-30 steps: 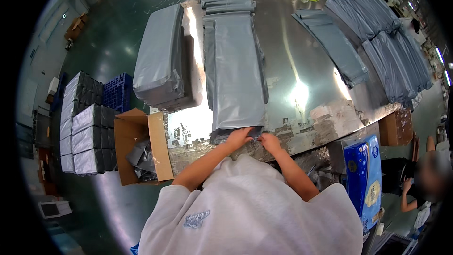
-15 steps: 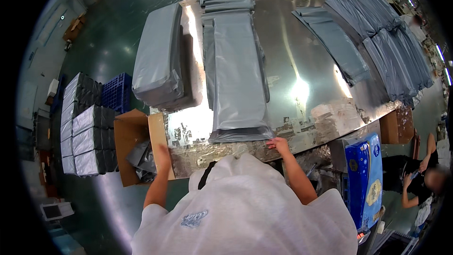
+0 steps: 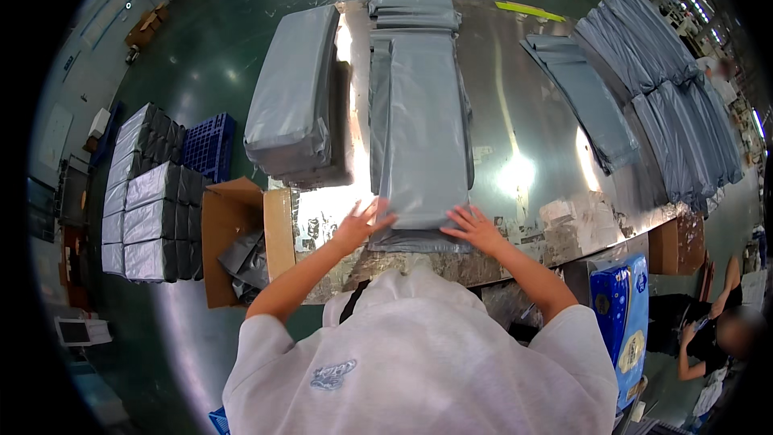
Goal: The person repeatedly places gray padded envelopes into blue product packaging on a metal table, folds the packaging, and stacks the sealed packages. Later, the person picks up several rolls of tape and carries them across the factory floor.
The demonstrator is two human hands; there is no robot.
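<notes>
So we touch the long gray bag (image 3: pixel 427 129) | left hand (image 3: pixel 357 228) open, fingers apart | right hand (image 3: pixel 477 231) open too | shiny table (image 3: pixel 523 105) below

Left hand (image 3: pixel 359 228): palm down, fingers spread, thumb turned inward toward its partner
Right hand (image 3: pixel 478 232): palm down, fingers fanned apart, thumb pointing inward too
Spacing: nearly level with each other, a gap between them
Left forearm (image 3: pixel 299 277): bare, slanting back and outward behind its hand
Right forearm (image 3: pixel 535 275): bare, slanting oppositely behind its own
</notes>
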